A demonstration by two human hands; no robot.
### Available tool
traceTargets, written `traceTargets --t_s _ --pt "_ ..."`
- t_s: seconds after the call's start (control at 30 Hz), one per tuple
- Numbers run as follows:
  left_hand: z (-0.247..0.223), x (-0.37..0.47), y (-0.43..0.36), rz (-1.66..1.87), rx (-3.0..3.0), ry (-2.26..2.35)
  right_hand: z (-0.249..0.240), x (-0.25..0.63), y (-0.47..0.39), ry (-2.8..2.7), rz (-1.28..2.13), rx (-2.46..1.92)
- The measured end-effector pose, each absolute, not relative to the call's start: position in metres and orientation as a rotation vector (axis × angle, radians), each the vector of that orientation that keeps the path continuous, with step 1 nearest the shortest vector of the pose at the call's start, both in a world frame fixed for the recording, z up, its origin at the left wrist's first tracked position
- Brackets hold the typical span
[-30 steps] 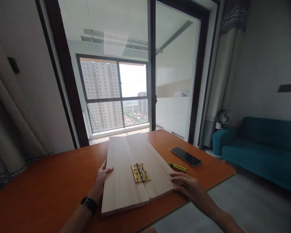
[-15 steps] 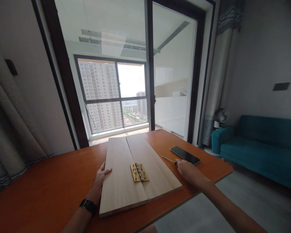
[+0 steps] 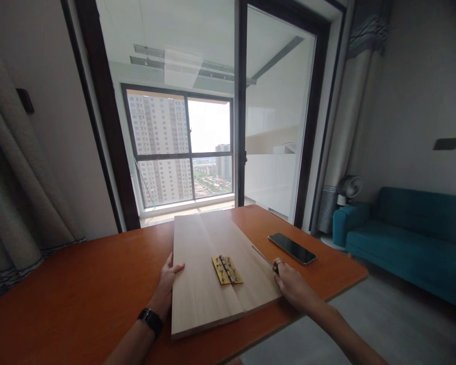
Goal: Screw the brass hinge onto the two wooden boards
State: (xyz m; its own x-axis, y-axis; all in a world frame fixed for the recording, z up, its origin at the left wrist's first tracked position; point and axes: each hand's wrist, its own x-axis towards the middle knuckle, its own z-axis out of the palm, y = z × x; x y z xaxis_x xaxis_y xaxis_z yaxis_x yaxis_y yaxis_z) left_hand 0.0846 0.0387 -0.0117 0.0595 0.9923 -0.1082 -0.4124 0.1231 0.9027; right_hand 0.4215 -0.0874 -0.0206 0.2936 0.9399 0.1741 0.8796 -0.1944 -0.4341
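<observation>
Living room of a home, high up. Sofa [image 3: 410, 248] and fan [image 3: 352, 186] at right, curtains [image 3: 11, 177] on both sides. Far window [image 3: 191, 155] faces a tower block [image 3: 161, 126].

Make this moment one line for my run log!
left hand: at edge of left board, thumb on top | right hand: grips screwdriver | hinge: lies across left board and right board | phone: on table

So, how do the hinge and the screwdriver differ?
The hinge is a squat, gold-coloured plate; the screwdriver shows a long, thin shaft. The hinge lies flat on the wooden boards, while the screwdriver is gripped in the right hand, its handle mostly hidden.
</observation>
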Motion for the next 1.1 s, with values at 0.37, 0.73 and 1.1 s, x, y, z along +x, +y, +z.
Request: traceTargets --t_s 0.37,0.73,1.1 --pt "-0.012 0.116 0.051 1.293 0.778 0.945 -0.025 0.447 -0.106 -1.231 0.18 -1.971" --pt "-0.014 0.138 0.041 1.262 0.873 0.808 -0.033 0.454 -0.113 -1.218 0.042 -1.989" --pt "-0.025 0.156 0.05 1.276 1.1 0.817 -0.039 0.467 -0.109 -1.223 -0.146 -2.064"
